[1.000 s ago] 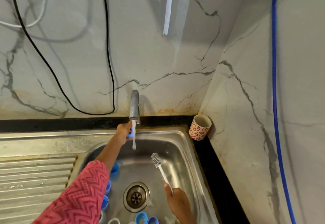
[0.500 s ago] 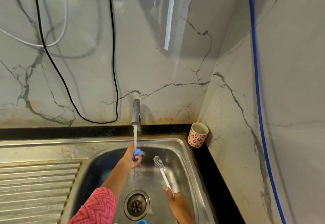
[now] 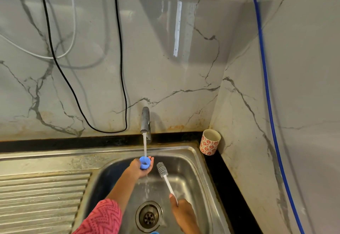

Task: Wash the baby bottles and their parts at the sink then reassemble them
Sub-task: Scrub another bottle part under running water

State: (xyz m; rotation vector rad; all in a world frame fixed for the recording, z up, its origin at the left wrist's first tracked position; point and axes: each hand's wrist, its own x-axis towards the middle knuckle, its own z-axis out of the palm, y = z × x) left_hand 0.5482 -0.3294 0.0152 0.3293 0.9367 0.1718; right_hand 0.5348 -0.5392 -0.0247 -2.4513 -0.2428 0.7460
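1. Blue bottle cap (image 3: 144, 163) sits mouth-up under the tap's (image 3: 145, 121) running stream, cupped in the left hand (image 3: 140, 168) above the sink (image 3: 193, 162).
2. Right hand (image 3: 182, 210) grips the bottle brush (image 3: 162, 169) by its white handle, bristles raised beside the cap.

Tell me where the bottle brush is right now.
In the head view, the bottle brush is held by the right hand over the sink, bristles up, just right of the blue cap under the tap.
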